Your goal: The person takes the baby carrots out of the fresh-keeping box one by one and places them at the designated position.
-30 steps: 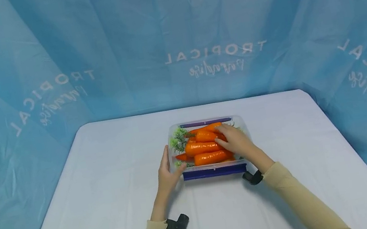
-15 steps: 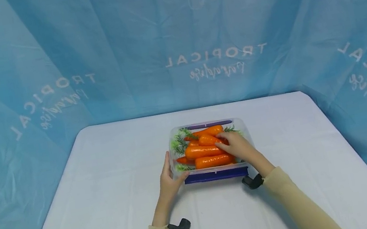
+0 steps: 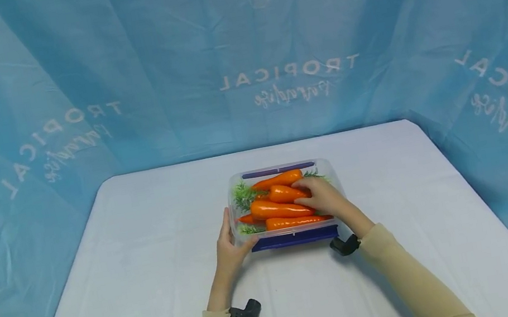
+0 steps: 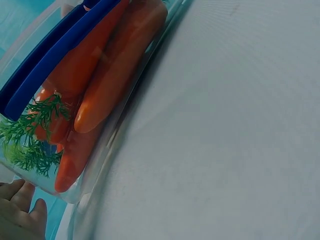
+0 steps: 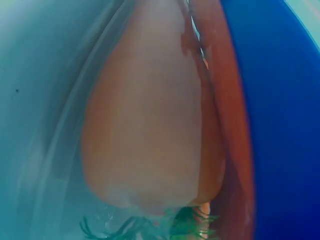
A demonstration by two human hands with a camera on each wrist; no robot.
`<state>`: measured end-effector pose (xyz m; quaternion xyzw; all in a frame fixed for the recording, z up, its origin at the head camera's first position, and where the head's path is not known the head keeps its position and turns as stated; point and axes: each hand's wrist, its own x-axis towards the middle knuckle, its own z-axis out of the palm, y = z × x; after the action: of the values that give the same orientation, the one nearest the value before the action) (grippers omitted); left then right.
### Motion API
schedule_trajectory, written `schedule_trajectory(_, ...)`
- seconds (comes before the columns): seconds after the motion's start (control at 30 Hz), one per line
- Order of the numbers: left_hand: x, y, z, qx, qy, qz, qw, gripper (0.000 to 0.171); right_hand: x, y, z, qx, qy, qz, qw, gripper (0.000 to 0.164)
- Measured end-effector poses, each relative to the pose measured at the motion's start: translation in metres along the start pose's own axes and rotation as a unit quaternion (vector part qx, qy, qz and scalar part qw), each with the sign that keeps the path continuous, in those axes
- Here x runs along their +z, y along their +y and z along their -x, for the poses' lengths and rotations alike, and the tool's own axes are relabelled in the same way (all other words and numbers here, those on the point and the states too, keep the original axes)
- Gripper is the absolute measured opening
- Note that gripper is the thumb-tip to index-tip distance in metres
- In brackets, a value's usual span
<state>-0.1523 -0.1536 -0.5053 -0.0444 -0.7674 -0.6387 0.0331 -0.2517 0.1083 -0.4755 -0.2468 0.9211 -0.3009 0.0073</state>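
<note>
In the head view a clear plastic container (image 3: 233, 185) with blue clip latches holds several orange carrots (image 3: 275, 210) and green feathery sprigs (image 3: 243, 195). My left hand (image 3: 228, 252) touches its front left corner, the straight fingers along the left wall and the thumb at the front rim. The left wrist view shows that hand (image 4: 22, 212) at the container's end, beside the sprigs (image 4: 37, 155). My right hand (image 3: 324, 195) reaches over the right side and pinches a carrot (image 3: 284, 194) between thumb and fingers. In the right wrist view a carrot (image 5: 150, 110) fills the middle, blurred; the hand is hidden.
The container stands on a white-covered table (image 3: 157, 243), its front blue latch (image 3: 295, 238) hanging down. A blue printed curtain (image 3: 235, 54) closes off the back and sides. Each wrist wears a small black camera (image 3: 245, 313) below the hand.
My right hand has shifted slightly toward the container's front, uncovering more of the back carrot. The front carrots now show narrower right ends. My left hand keeps its place at the corner.
</note>
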Motion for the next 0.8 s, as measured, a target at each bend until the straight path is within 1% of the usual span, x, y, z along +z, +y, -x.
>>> schedule_trajectory(0.17,0.001,0.001,0.002,-0.001,0.003,-0.002,1.0000,0.096,-0.002,-0.003,0.002,-0.006,0.022,0.011,1.000,0.041)
schedule_trajectory(0.3,0.004,0.004,0.001,0.001,0.011,-0.013,0.9999,0.096,-0.007,-0.006,0.006,-0.018,0.059,0.017,0.998,0.041)
schedule_trajectory(0.37,0.003,0.004,0.000,0.006,0.018,-0.014,0.9997,0.096,-0.010,-0.009,0.005,-0.027,0.080,0.007,0.996,0.041)
schedule_trajectory(0.47,0.004,0.003,0.000,0.007,0.018,-0.010,0.9998,0.097,-0.015,-0.012,0.008,-0.022,0.106,-0.015,0.994,0.040)
schedule_trajectory(0.53,0.004,0.002,0.001,0.001,0.015,-0.005,0.9999,0.097,-0.018,-0.013,0.012,-0.017,0.121,-0.030,0.992,0.039)
schedule_trajectory(0.67,0.003,0.003,0.002,-0.004,0.015,-0.015,0.9998,0.097,-0.025,-0.017,0.022,-0.018,0.158,-0.060,0.985,0.037)
schedule_trajectory(0.8,0.000,0.006,0.002,0.006,0.012,-0.030,0.9995,0.096,-0.035,-0.019,0.033,-0.025,0.219,-0.074,0.973,0.034)
